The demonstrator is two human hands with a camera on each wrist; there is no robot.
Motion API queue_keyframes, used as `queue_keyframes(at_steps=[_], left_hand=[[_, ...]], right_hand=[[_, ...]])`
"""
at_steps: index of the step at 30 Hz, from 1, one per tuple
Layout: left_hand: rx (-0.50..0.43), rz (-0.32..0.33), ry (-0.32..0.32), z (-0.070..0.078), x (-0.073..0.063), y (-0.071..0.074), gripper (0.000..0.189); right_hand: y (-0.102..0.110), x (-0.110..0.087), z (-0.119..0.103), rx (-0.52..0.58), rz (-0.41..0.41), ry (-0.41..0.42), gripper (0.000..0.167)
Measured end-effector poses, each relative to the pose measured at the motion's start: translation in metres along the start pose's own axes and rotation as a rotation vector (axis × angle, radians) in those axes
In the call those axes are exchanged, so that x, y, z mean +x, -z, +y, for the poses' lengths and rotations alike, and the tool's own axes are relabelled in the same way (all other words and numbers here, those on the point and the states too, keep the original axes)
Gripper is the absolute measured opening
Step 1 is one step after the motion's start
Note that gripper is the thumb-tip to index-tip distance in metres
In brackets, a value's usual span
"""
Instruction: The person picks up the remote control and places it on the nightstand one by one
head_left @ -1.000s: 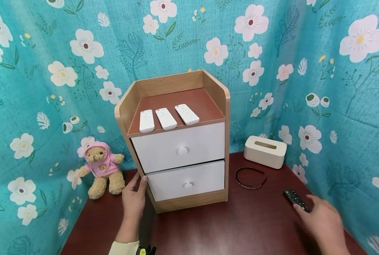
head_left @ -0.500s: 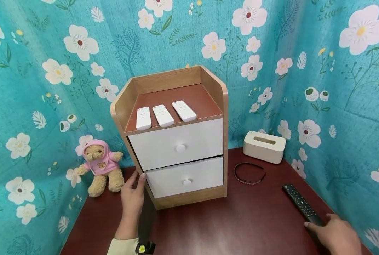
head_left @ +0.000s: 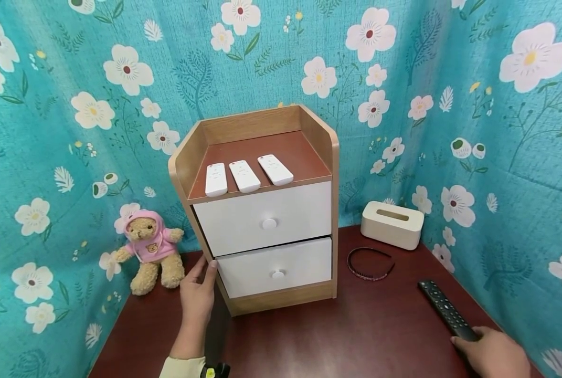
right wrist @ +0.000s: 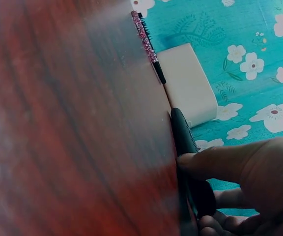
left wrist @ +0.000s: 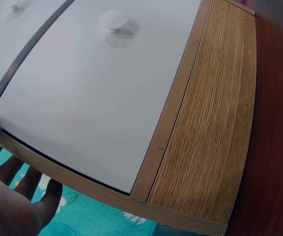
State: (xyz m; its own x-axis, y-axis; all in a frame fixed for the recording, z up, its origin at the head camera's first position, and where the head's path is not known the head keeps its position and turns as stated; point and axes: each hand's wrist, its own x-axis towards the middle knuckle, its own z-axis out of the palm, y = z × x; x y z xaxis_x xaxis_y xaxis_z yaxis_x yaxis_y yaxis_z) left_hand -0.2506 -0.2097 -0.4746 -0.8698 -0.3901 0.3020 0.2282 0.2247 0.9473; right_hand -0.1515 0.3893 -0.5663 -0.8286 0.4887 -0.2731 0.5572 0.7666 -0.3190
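Observation:
A black remote control (head_left: 446,310) lies at a slant, low over the table at the right. My right hand (head_left: 495,353) grips its near end; in the right wrist view the thumb (right wrist: 195,166) presses one side and the fingers bend round the other. My left hand (head_left: 198,291) rests at the left edge of a small wooden cabinet (head_left: 283,301), thumb at the front edge and fingers along the outer side. Its upper drawer (head_left: 304,210) and lower drawer (head_left: 304,262) are white with round knobs. Several white remotes, such as the rightmost one (head_left: 276,169), lie on the cabinet top.
A teddy bear (head_left: 152,249) in a pink hoodie sits left of the cabinet. To the right are a dark headband (head_left: 356,272) and a cream tissue box (head_left: 391,231). Floral teal curtains (head_left: 403,52) enclose the dark red table (head_left: 347,341).
My right hand has moved from over the black remote's middle back to its near end, uncovering its buttons, and now grips it. My left hand stays at the cabinet's edge.

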Motion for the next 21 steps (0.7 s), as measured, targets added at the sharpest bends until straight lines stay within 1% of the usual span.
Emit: queue_keyframes(at_steps=[4, 9, 13, 16, 18, 21], left_hand=[[0.005, -0.006, -0.001, 0.002, -0.001, 0.0, 0.05], [0.011, 0.007, -0.014, 0.0, -0.004, 0.001, 0.048], [-0.011, 0.004, -0.015, 0.0, -0.005, 0.0, 0.048], [-0.026, 0.002, -0.019, 0.001, -0.005, -0.001, 0.048], [-0.027, 0.006, -0.02, 0.002, -0.004, -0.001, 0.048], [-0.028, 0.016, -0.02, 0.003, -0.004, -0.002, 0.047]], right_hand=[[0.001, -0.001, -0.004, 0.086, 0.042, -0.02, 0.075], [0.003, -0.003, -0.021, 0.142, 0.117, -0.018, 0.078], [0.007, -0.005, -0.034, 0.213, 0.178, 0.018, 0.075], [0.01, -0.009, -0.045, 0.289, 0.23, 0.048, 0.072], [0.013, -0.014, -0.056, 0.348, 0.267, 0.058, 0.072], [0.022, -0.026, -0.076, 0.443, 0.35, 0.081, 0.071]])
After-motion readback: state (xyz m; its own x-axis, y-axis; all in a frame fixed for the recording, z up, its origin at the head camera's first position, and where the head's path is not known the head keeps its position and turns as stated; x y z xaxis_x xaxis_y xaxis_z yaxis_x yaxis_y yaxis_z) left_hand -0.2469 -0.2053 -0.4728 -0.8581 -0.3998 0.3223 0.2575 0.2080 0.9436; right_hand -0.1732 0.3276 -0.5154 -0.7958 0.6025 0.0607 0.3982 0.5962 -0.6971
